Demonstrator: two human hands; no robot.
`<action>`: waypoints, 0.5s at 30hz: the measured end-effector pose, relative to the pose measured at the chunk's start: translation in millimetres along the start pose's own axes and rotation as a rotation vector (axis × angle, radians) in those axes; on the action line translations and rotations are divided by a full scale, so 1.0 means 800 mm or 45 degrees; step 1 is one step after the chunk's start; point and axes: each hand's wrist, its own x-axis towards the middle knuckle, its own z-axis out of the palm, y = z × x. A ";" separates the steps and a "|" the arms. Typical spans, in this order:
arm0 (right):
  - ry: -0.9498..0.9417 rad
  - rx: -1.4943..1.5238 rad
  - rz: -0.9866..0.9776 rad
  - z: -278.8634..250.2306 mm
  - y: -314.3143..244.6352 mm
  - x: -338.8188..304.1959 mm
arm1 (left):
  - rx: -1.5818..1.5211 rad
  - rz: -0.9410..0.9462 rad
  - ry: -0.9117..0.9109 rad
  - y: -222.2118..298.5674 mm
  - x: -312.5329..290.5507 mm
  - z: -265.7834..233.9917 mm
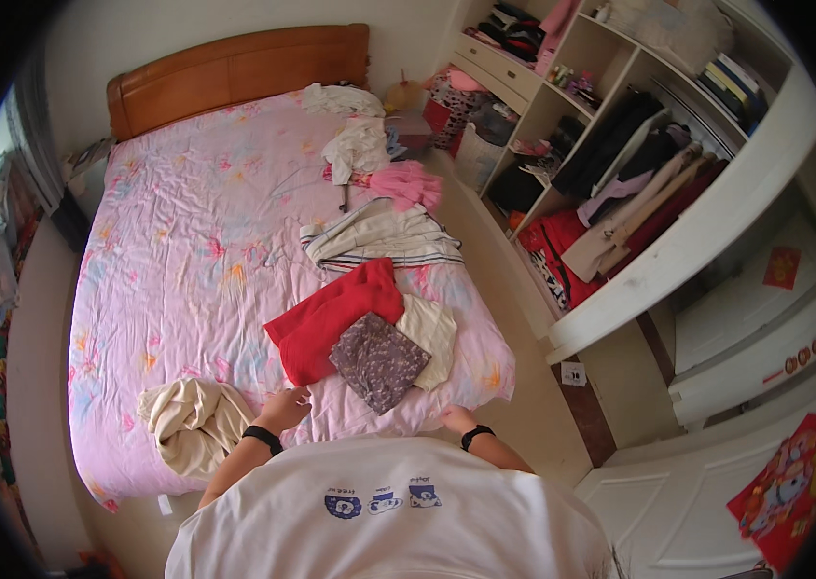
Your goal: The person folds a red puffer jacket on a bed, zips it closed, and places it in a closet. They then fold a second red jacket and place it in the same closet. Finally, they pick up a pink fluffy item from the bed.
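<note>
My left hand (284, 409), with a black band at the wrist, is over the near edge of the bed with its fingers apart. It is just below the corner of a red garment (340, 314) and holds nothing that shows. At the bed's near right edge is my right hand (459, 419), also banded; its fingers are small and partly hidden. Between the hands, a folded purple patterned cloth (379, 362) overlaps the red garment and a cream folded cloth (434, 338). A crumpled beige garment (193, 420) lies left of my left hand.
The bed has a pink floral quilt (176, 261) and a wooden headboard (244, 72). Farther up lie a white striped garment (379, 239), pink tulle (408, 183) and white clothes (358, 147). An open wardrobe (620, 87) with hanging clothes stands right; a white door (678, 502) is nearer.
</note>
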 end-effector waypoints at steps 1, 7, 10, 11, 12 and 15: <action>0.071 0.033 -0.012 0.007 0.002 -0.008 | 0.008 0.025 -0.012 -0.003 -0.003 0.000; 0.168 0.128 -0.142 0.043 0.030 -0.060 | 0.039 0.181 -0.109 0.005 0.007 0.012; 0.195 0.222 -0.103 0.045 0.053 -0.093 | -0.027 0.374 -0.115 0.021 0.018 0.015; 0.208 0.254 -0.080 0.044 0.061 -0.104 | -0.045 0.416 -0.128 0.026 0.022 0.016; 0.156 0.188 -0.047 0.040 0.070 -0.112 | -0.033 0.447 -0.119 0.032 0.024 0.015; 0.071 0.073 0.103 0.031 0.092 -0.133 | -0.010 0.493 -0.101 0.045 0.029 0.012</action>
